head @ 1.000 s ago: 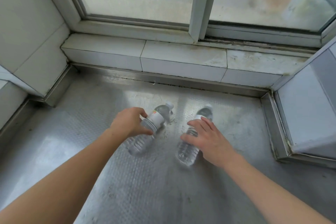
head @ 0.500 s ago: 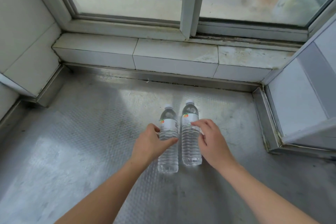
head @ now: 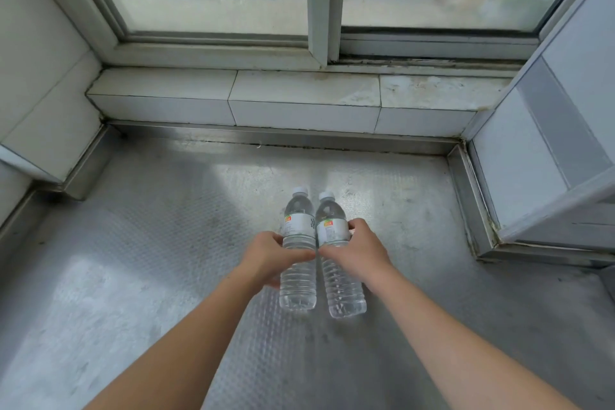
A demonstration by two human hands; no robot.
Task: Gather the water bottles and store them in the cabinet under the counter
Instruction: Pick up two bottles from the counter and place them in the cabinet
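Note:
Two clear water bottles with white caps and white labels stand side by side over the steel counter [head: 139, 276]. My left hand [head: 271, 255] grips the left bottle [head: 298, 276] around its middle. My right hand [head: 357, 251] grips the right bottle [head: 342, 286] at the same height, thumb in front and fingers behind. The two bottles touch each other. The cabinet under the counter is out of view.
A tiled ledge [head: 299, 100] and a sliding window [head: 326, 3] close off the back. A tiled wall corner [head: 43, 116] juts in on the left. A grey panel [head: 545, 150] stands on the right.
A second ago the bottles were tilted and apart; both now stand upright and pressed together. My hands have closed round their middles and drawn them slightly nearer to me.

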